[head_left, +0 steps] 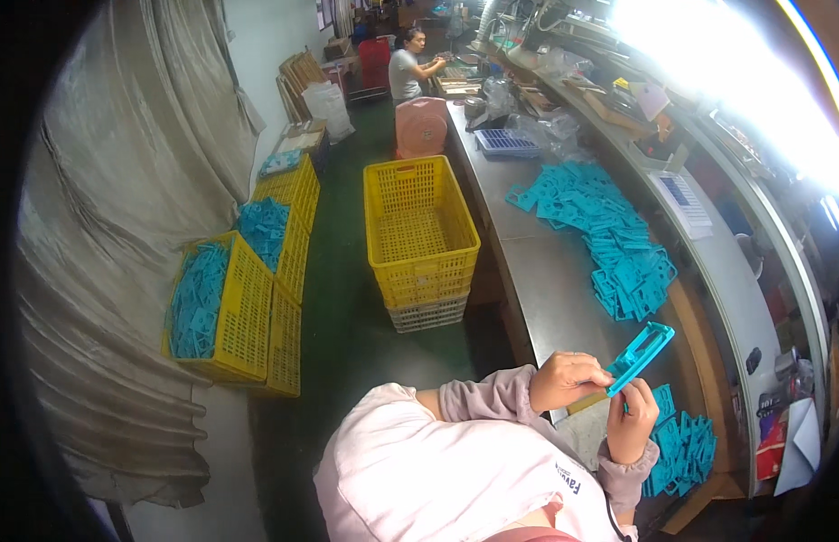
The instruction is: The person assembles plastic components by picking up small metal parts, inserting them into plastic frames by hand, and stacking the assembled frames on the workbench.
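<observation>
Between my two hands is a teal plastic frame (644,356), long and rectangular with an opening, tilted up and away to the right. My left hand (564,380) is closed on its near left side. The fingers of my right hand (631,421) pinch its lower end. Below the hands lies a pale block or pad (585,434), partly covered by them. Close by my right hand is a pile of similar teal pieces (689,450). A larger heap of teal frames (609,230) spreads over the metal workbench (537,271) farther off.
A stack of yellow crates (423,275) stands on the floor left of the bench. More yellow crates (248,312) filled with teal parts line the curtain (135,217). Beyond a pink chair (421,128) a person (406,74) sits working. A blue tray (507,142) rests on the bench.
</observation>
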Motion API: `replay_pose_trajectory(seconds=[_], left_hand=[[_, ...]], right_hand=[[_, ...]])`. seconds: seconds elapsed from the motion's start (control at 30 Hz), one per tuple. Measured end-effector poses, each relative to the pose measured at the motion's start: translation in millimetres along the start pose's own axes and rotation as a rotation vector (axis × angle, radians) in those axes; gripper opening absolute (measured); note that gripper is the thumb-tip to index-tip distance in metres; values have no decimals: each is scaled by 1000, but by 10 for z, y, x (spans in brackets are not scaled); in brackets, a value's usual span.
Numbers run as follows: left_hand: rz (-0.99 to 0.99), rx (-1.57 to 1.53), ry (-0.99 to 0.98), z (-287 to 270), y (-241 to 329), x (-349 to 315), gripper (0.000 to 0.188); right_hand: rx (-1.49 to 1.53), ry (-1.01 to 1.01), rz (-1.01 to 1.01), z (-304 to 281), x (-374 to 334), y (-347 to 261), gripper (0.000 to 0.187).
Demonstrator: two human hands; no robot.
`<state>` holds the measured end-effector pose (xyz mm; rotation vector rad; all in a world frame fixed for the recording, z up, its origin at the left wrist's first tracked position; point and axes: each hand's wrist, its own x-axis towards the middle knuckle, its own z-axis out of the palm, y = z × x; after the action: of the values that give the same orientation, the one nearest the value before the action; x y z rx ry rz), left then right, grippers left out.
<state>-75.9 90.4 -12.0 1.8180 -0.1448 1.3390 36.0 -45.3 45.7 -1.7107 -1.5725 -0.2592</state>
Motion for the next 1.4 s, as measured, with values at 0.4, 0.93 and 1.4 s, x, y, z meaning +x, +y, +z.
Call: replay_pose_trajectory(seconds=[0.4, 0.93, 1.4], left_hand=[[61, 14, -23, 64, 68, -8, 19], [-74, -114, -69, 307, 52, 15, 19], [0, -147, -12, 491, -61, 216, 20]], right_hand=[[379, -34, 257, 37, -120, 45, 13], [-47, 129, 59, -233, -209, 0, 17], [-29, 137, 115, -351, -155, 123, 15]])
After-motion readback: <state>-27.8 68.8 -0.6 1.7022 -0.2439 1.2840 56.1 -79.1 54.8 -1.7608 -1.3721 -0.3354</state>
